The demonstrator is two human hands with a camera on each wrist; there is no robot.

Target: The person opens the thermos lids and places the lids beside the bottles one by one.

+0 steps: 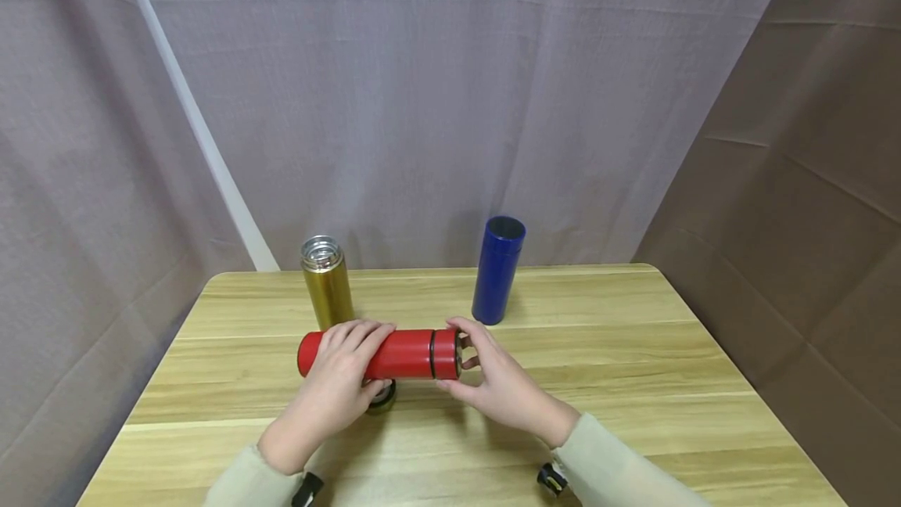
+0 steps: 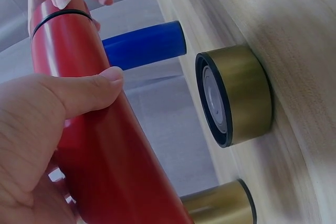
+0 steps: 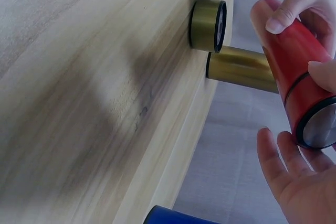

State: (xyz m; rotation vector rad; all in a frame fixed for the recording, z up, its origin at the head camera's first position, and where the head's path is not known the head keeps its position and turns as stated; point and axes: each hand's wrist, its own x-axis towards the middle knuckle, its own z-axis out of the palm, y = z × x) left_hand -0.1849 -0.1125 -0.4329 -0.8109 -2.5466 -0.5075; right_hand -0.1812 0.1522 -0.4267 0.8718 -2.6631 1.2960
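Note:
A red thermos [image 1: 408, 354] is held sideways above the table, its lid [image 1: 445, 354] pointing right. My left hand [image 1: 339, 370] grips the body, with the thumb [image 2: 97, 90] along the near side. At the other end, my right hand [image 1: 503, 386] holds the lid between thumb and fingers; in the right wrist view some of its fingers [image 3: 270, 156] stand away from the rim. A dark seam separates lid and body. Beneath the thermos, a gold lid [image 2: 244, 98] rests on the table, its inner side facing up; in the head view it is mostly hidden.
Behind the red thermos to the left stands an uncapped gold thermos [image 1: 329, 292]. A blue thermos [image 1: 498, 272] stands upright at the back, right of centre. The wooden table [image 1: 619, 350] ends at grey curtains [image 1: 422, 116] behind and a brown covering [image 1: 795, 257] at right.

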